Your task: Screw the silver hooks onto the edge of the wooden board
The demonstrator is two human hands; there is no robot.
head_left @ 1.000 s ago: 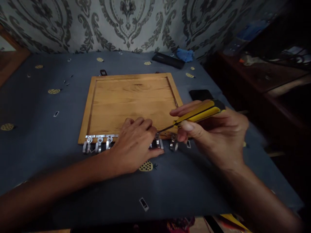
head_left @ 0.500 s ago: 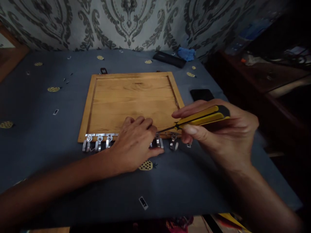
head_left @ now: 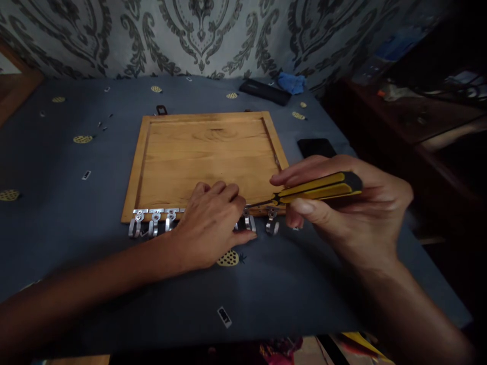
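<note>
A framed wooden board (head_left: 209,162) lies on the cloth-covered table. Small metal hooks (head_left: 154,224) line its near edge, some on a metal strip with screws. My left hand (head_left: 213,223) is closed over that edge, its thumb against a double metal hook (head_left: 249,222); the fingertips and the hooks beneath are hidden. In my right hand (head_left: 369,218) is a yellow-and-black screwdriver (head_left: 319,187), pinched between thumb and fingers. Its shaft points left, and the tip meets the edge beside my left fingers. Another hook (head_left: 271,223) hangs at the right end, under the screwdriver.
A black phone-like slab (head_left: 315,148) lies right of the board. Behind it are a long black case (head_left: 265,92) and a crumpled blue cloth (head_left: 291,83). Tiny dark pieces (head_left: 100,124) are scattered at left. Beyond the table's right edge stands a cluttered dark cabinet (head_left: 399,116).
My right hand has shifted slightly right, and the screwdriver handle has turned and dipped a little. My left hand stays in place on the edge.
</note>
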